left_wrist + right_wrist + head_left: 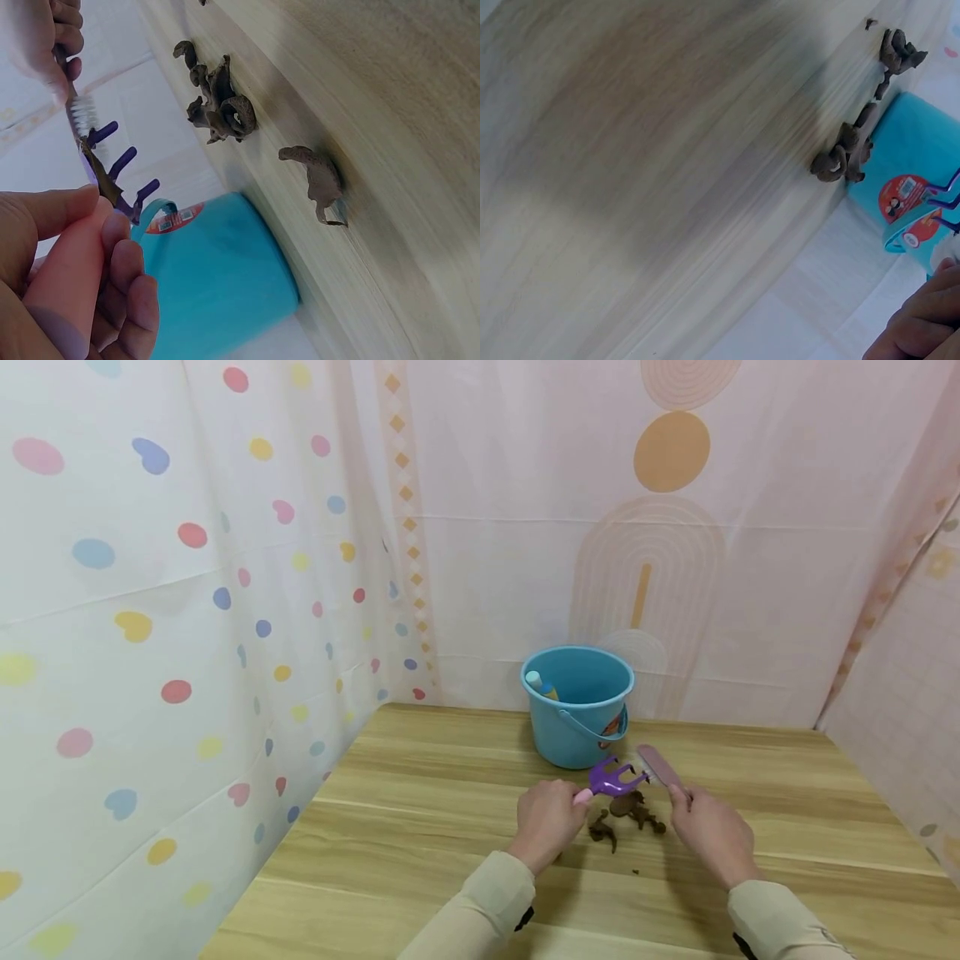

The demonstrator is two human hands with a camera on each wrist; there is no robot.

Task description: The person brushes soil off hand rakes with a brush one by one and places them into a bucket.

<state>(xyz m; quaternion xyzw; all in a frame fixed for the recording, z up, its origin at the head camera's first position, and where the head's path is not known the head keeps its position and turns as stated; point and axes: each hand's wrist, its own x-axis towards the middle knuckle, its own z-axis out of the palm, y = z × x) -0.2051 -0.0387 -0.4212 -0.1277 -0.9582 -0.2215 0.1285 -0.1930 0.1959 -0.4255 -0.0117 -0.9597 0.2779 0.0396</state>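
My left hand (546,820) grips the pink handle (73,279) of a small toy rake with a purple head (606,782). Brown residue shows on the rake head in the left wrist view. In my right hand (714,833) is a mauve-backed brush (662,767), its white bristles (84,112) at the rake's tines. Both tools are held up over the table. Below them lie several curled, dark brown pieces (602,831), with a larger clump (219,105) and a separate curl (313,180) in the left wrist view.
A blue bucket (572,733) stands just behind the hands, its handle hanging at the front. Inside lean a light-blue-ended item (533,679) and a yellow and blue one (550,692). Patterned curtains (480,602) border the wooden table (420,793) at the back and sides.
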